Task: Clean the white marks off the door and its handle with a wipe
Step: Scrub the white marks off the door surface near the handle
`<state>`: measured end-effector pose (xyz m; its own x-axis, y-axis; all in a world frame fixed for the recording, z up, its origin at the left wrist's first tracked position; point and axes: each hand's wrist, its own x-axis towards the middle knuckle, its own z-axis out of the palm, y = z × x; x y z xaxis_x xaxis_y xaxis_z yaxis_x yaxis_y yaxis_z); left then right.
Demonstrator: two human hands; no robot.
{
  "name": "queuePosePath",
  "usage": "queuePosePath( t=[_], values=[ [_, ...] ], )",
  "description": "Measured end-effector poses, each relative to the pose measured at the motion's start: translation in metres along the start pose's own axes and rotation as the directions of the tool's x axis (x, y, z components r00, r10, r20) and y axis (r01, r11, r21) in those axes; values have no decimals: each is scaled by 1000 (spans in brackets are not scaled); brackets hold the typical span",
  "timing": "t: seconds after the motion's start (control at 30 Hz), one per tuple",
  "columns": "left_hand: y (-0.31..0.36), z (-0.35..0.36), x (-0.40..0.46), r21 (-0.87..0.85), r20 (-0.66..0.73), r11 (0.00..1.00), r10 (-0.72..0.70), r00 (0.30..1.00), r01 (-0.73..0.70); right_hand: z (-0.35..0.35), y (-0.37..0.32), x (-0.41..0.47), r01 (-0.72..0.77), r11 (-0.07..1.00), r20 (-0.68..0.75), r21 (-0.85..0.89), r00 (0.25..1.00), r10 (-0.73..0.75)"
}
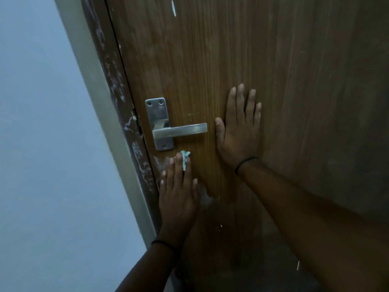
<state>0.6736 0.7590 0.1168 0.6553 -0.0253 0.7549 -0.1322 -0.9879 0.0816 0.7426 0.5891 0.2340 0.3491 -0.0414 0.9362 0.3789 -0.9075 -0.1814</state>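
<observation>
Here, wooden door (210,60) white-smeared | left grip (177,192) flat on wipe (185,158) | right grip (239,131) released, flat

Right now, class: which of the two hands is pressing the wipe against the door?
The left hand, below the handle, with the pale green wipe under its fingers. The right hand lies flat and bare.

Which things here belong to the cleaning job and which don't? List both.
Job: door, handle, wipe under left hand, right hand flat on door, white marks.
Not job: wall, frame, wristbands.
</observation>
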Motion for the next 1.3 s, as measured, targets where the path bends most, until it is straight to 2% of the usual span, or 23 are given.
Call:
queuePosePath(
  t=[0.2, 0.33, 0.47, 0.7, 0.93, 1.13, 1.3],
  values=[
    [-8, 38, -52, -16, 136, 993, 116, 984, -115, 5, -14, 30, -40, 999, -118, -30, 992, 36],
    [-12, 51, -72, -11, 149, 991, 130, 980, -130, 12, -10, 29, -23, 998, -170, -54, 985, 14],
    [-8, 50, -78, -25, 158, 978, 209, 965, -208, 10, -10, 29, -22, 998, -175, -59, 984, 12],
    [5, 38, -44, -23, 141, 985, 173, 975, -172, 10, -9, 29, -15, 997, -187, -79, 982, 0],
    [-4, 51, -72, -10, 153, 980, 200, 968, -201, 14, -6, 23, 38, 996, -191, -82, 980, -54],
    [13, 32, -12, 3, 37, 989, 146, 989, -146, 16, 0, 12, 67, 995, -136, -70, 988, -76],
    [21, 30, 2, -8, -11, 985, 171, 985, -171, 19, 6, -7, 80, 994, -77, -69, 993, -85]
  ],
)
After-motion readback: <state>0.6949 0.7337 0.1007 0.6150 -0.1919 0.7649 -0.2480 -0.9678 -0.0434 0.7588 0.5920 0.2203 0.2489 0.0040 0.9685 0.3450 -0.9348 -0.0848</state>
